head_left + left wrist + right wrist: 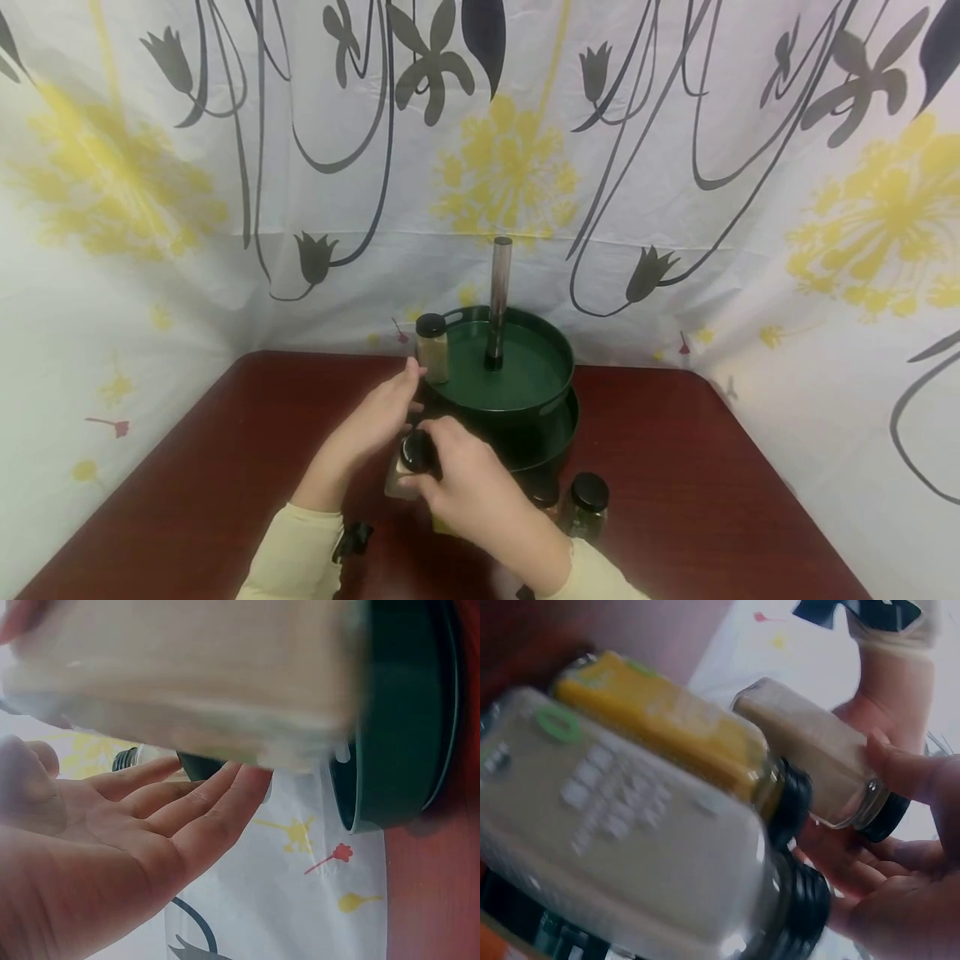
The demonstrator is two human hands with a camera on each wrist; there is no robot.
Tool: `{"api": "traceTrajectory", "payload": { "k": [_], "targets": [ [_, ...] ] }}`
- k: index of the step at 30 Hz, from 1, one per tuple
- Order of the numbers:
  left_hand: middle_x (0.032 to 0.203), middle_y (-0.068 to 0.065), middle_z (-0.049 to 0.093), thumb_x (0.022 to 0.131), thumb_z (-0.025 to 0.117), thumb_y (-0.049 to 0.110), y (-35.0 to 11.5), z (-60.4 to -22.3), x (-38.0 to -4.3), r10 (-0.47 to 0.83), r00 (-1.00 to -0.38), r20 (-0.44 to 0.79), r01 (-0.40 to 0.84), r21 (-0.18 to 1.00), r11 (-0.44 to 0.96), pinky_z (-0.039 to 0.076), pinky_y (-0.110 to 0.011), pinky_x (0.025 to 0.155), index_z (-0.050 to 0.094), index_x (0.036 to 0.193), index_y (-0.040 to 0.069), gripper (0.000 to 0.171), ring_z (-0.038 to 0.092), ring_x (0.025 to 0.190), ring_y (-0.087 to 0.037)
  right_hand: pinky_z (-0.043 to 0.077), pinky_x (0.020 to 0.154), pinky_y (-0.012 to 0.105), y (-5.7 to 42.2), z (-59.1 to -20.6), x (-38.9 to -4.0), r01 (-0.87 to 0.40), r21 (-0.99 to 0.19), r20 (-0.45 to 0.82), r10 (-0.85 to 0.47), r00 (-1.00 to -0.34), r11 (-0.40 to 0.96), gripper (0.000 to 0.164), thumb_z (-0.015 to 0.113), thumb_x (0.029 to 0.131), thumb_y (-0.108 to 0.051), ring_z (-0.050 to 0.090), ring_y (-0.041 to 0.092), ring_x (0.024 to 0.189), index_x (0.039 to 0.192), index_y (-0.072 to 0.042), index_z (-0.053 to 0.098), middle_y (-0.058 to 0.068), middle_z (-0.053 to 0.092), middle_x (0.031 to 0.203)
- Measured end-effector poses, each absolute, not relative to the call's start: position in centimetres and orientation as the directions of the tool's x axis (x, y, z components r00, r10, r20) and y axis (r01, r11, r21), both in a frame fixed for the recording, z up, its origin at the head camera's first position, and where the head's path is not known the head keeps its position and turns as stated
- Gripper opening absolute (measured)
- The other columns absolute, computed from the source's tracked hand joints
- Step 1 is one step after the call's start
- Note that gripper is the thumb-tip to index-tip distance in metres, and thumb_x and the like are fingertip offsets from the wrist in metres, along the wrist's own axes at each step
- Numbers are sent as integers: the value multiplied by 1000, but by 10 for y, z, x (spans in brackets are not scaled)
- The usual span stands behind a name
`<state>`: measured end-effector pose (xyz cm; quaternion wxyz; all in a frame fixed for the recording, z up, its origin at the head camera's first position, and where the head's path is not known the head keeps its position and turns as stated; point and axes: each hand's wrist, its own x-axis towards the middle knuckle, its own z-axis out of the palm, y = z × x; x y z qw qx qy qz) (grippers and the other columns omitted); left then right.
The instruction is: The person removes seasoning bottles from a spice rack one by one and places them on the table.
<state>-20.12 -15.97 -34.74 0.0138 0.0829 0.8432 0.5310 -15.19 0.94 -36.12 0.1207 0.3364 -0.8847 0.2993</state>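
Observation:
My right hand [480,487] grips a glass spice jar [401,481] of beige powder near its black lid, in front of the green two-tier tray [525,406]. In the right wrist view the thumb and fingers close about the neck of this jar [802,746]. My left hand [363,429] is just left of the tray, its fingers [214,817] extended, palm toward the held jar. Close to its fingertips, a second beige jar [432,354] with a black lid stands at the left side of the top tier. In the left wrist view the held jar [187,675] looms blurred.
A metal post [500,300] rises from the tray's middle. Before the tray stand a dark green jar [587,508] and another partly hidden jar [543,493]. The right wrist view shows a yellow jar [675,724] and a large pale jar [622,817] close by. A patterned curtain [420,183] hangs behind.

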Motion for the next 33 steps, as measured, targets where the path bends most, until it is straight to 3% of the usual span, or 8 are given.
{"api": "traceTrajectory", "payload": {
  "k": [5, 12, 15, 25, 33],
  "targets": [
    [150, -11, 36, 95, 18, 70, -160, -345, -199, 159, -986, 52, 115, 902, 417, 50, -50, 90, 39, 147, 14, 79, 55, 115, -33, 54, 85, 33, 2, -370, -151, -700, -319, 424, -564, -708, 639, 49, 76, 81, -38, 61, 11, 92, 115, -8, 58, -1, 59, 102],
    [148, -9, 40, 97, 19, 67, -160, -341, -198, 173, -983, 60, 132, 887, 443, 51, -50, 89, 40, 147, 14, 76, 55, 116, -33, 35, 98, 64, -7, -375, -145, -683, -173, 344, -606, -717, 710, 45, 74, 83, -36, 59, 13, 102, 118, -12, 59, -2, 62, 109],
    [148, -7, 39, 98, 20, 65, -161, -341, -197, 191, -980, 61, 143, 878, 457, 51, -48, 90, 38, 148, 15, 73, 55, 117, -32, 30, 99, 69, -10, -378, -145, -676, -117, 332, -613, -717, 727, 45, 74, 82, -34, 57, 17, 105, 119, -13, 61, -2, 64, 110],
    [149, -9, 39, 101, 22, 59, -160, -338, -196, 194, -978, 79, 164, 865, 474, 51, -47, 90, 37, 149, 14, 67, 54, 117, -32, 26, 99, 72, -7, -379, -144, -670, -21, 307, -633, -710, 742, 53, 74, 80, -47, 55, 22, 106, 120, -15, 62, 0, 64, 110],
    [152, -12, 32, 97, 20, 67, -165, -349, -198, 193, -979, 62, 140, 896, 422, 49, -50, 91, 34, 150, 13, 77, 53, 117, -35, 29, 104, 63, 28, -322, -137, -614, -69, 267, -579, -771, 786, 59, 65, 85, -55, 51, 24, 118, 129, -17, 58, 2, 57, 125]
  ]
}}
